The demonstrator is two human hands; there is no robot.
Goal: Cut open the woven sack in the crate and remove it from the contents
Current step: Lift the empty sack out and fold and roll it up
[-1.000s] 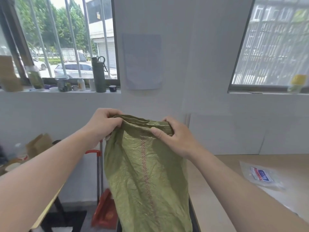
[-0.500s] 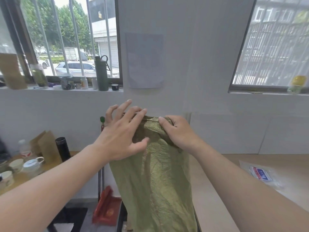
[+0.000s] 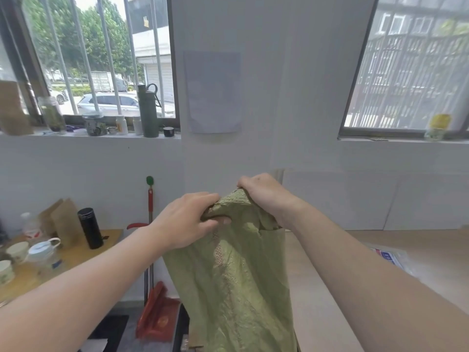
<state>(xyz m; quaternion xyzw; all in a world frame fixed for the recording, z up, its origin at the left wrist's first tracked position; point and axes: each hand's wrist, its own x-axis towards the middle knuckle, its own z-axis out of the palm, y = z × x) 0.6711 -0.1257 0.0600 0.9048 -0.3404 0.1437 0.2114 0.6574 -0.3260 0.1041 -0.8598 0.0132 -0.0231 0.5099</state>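
Note:
The green woven sack (image 3: 233,283) hangs in the air in front of me, limp and creased, with a faint red stitched stripe down its middle. Its lower end runs out of the bottom of the frame. My left hand (image 3: 185,219) is closed on the bunched top edge at the left. My right hand (image 3: 264,191) grips the same top edge slightly higher and to the right. The two hands are close together, nearly touching. The crate and the sack's contents are out of sight.
A wooden table (image 3: 76,260) at the left carries cups, a black flask (image 3: 90,228) and a brown paper bag. A red dustpan (image 3: 157,316) and broom stand on the floor below. At the right is a light tabletop (image 3: 330,250) with a plastic packet (image 3: 390,257).
My left hand, spread open over the sack half a second ago, has closed on the top edge. Both hands have bunched the sack's mouth together and the view has tilted.

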